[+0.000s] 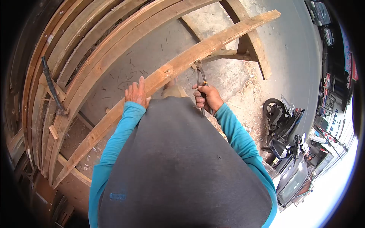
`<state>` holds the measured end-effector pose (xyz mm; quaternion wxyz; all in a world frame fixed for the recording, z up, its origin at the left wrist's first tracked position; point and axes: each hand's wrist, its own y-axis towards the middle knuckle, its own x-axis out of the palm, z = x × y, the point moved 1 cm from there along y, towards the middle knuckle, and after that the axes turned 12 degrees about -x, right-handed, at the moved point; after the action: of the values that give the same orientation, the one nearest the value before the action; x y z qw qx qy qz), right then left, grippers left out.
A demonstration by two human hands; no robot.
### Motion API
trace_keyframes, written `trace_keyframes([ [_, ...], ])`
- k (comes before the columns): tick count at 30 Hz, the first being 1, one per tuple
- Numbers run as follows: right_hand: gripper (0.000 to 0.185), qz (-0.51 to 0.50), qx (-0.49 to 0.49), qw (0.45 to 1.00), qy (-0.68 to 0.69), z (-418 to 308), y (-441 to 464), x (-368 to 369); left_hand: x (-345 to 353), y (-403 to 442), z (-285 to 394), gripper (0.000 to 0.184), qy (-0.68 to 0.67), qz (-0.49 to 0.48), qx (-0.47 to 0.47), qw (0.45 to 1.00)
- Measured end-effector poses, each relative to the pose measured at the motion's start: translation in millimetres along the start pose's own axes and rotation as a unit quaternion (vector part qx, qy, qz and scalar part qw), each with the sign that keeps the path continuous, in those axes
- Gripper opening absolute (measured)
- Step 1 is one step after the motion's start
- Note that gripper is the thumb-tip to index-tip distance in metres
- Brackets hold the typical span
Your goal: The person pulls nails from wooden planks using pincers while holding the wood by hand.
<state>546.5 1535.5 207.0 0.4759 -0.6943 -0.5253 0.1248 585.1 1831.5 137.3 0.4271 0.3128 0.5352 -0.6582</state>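
Plainly, the wooden beam [175, 66] before us is long, tan and gently bowed, with dark knots and a rough upper face; near its far end it crosses a darker timber brace [238, 15]. Our left hand [137, 93] lies on the beam, fingertips over its face, though whether they grip it we cannot tell. Our right hand's fingers are clamped round the handles of dark metal pincers [198, 67], whose head meets the beam's near edge beyond those fingers.
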Motion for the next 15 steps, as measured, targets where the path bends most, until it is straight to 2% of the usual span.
trace_keyframes([
  [1,0.021,0.035,-0.022,0.999,0.012,11.1,1.6,15.3,0.6,3.6,-3.0,0.100,0.015,-0.030,-0.014,0.999],
  [4,0.016,0.113,-0.153,0.982,0.008,70.6,24.6,43.1,0.1,2.2,-5.8,0.099,0.012,-0.017,0.017,1.000],
  [6,0.017,0.165,-0.231,0.959,-0.011,100.4,44.2,57.7,-5.2,-0.9,-4.2,0.100,0.011,-0.028,0.007,1.000],
  [10,0.021,0.155,-0.291,0.939,-0.102,125.9,68.7,28.8,-2.7,10.0,-8.6,0.095,-0.006,-0.039,0.007,0.999],
  [11,0.023,0.167,-0.360,0.881,-0.258,132.2,76.0,9.0,-1.6,10.3,-9.4,0.093,-0.013,-0.033,0.005,0.999],
  [12,0.025,0.172,-0.418,0.794,-0.405,131.8,77.1,-4.7,-2.8,8.7,-8.7,0.093,-0.012,-0.032,0.004,0.999],
  [13,0.028,0.153,-0.379,0.815,-0.411,118.1,64.7,-8.2,-5.1,8.8,-7.1,0.092,-0.014,-0.039,0.000,0.999],
  [14,0.028,0.151,-0.381,0.815,-0.410,103.0,51.1,-10.3,-7.4,9.8,-6.3,0.091,-0.016,-0.046,-0.003,0.999],
  [15,0.031,0.115,-0.298,0.887,-0.333,82.6,34.0,-7.2,-7.8,10.0,-6.0,0.091,-0.017,-0.044,-0.004,0.999],
])
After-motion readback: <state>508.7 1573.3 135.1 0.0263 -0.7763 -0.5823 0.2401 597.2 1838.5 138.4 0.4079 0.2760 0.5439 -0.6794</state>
